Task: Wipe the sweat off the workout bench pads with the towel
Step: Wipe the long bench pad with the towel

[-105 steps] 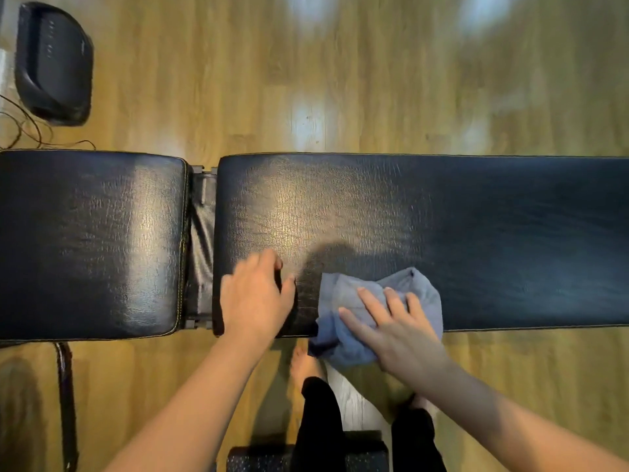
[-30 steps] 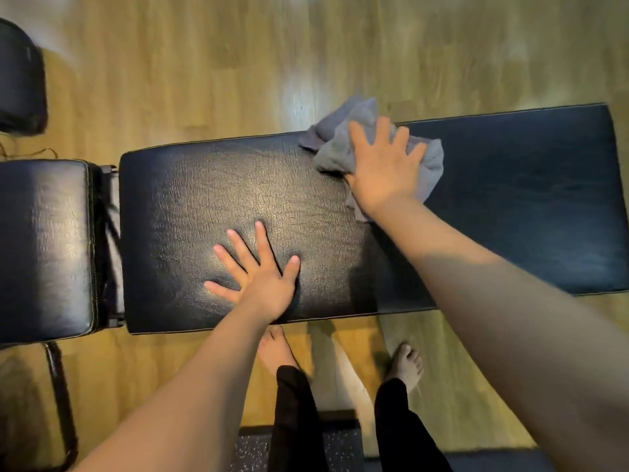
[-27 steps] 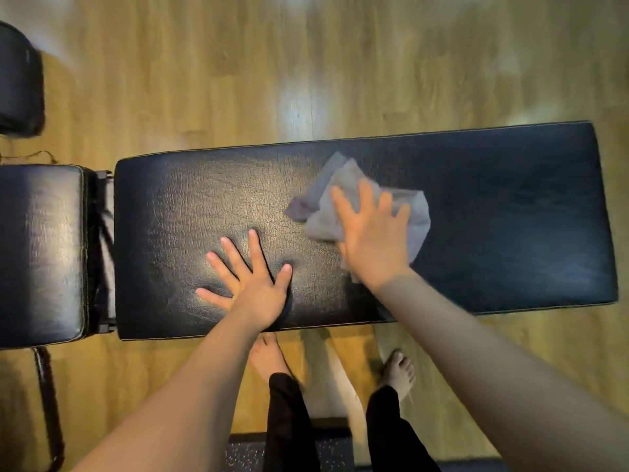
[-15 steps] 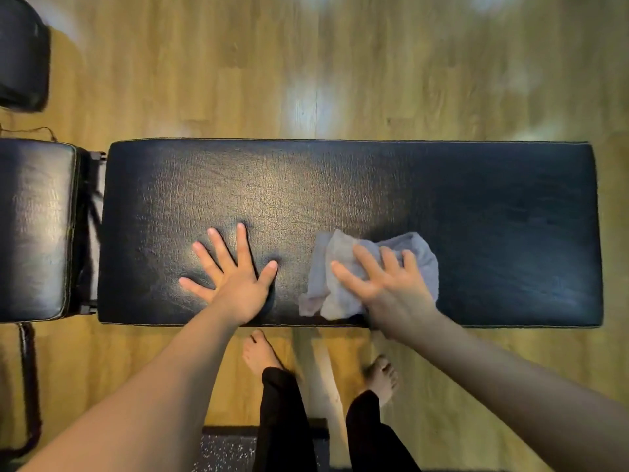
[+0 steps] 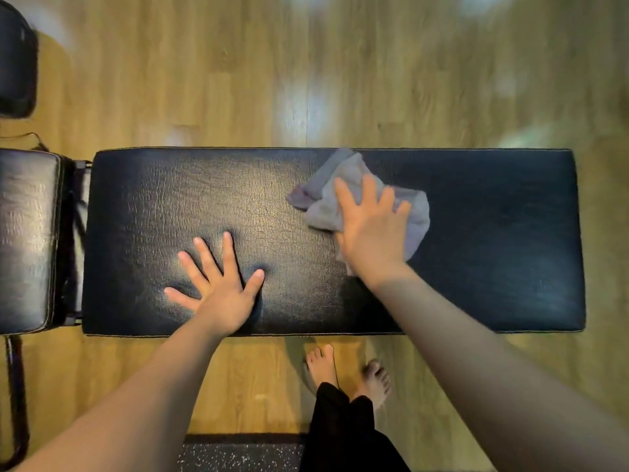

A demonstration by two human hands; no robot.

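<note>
A long black bench pad [image 5: 493,240] runs left to right across the view, with a shorter seat pad [image 5: 27,240] at its left end. A crumpled grey-blue towel [image 5: 326,199] lies on the far half of the long pad, right of its middle. My right hand [image 5: 371,229] presses flat on the towel, fingers spread and pointing away from me. My left hand [image 5: 218,281] rests palm down on the bare pad near its front edge, fingers apart, holding nothing.
A metal hinge gap [image 5: 76,240] separates the two pads. A bench leg [image 5: 15,396] runs down at bottom left. Another black padded piece [image 5: 17,63] sits at top left on the wooden floor [image 5: 238,80]. My bare feet [image 5: 347,373] stand before the bench, by a dark speckled mat [image 5: 238,453].
My right hand has pushed the towel from the pad's near edge toward its far edge and slightly right. My left hand stays planted on the pad.
</note>
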